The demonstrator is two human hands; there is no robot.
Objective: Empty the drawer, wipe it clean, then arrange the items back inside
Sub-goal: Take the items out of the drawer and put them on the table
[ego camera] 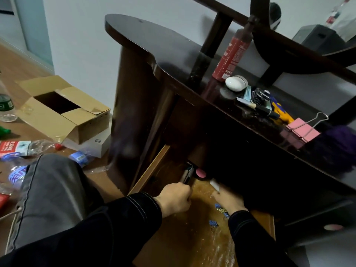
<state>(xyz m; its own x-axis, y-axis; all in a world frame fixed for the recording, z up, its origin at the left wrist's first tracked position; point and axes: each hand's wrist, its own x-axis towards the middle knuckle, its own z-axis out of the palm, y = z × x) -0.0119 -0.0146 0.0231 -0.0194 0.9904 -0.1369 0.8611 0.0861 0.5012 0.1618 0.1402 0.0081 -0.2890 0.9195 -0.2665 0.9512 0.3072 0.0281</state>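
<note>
Pale wall behind; a dark wooden table (173, 60) is set against it, and its drawer (152, 170) is pulled open below the top. Both hands are observed inside the drawer.

- Left hand (176, 199): curled into a fist, the near end of a grey metal tool (187, 173) is gripped.
- Right hand (228, 200): reached toward the back, a small white piece (214, 185) is seen at the fingertips; whether it is pinched cannot be told.
- A round pink item (200, 173) is noted just beside the tool. Small blue binder clips (213, 224) are scattered on the drawer bottom near the right wrist.

On the table top a red bottle (230, 56), a white oval case (236, 83), a black pen (265, 110) and a large pink binder clip (303, 131) are laid out. An open cardboard box (63, 110) and plastic bottles (28, 147) are recorded on the wooden floor (19, 68) to the left.
</note>
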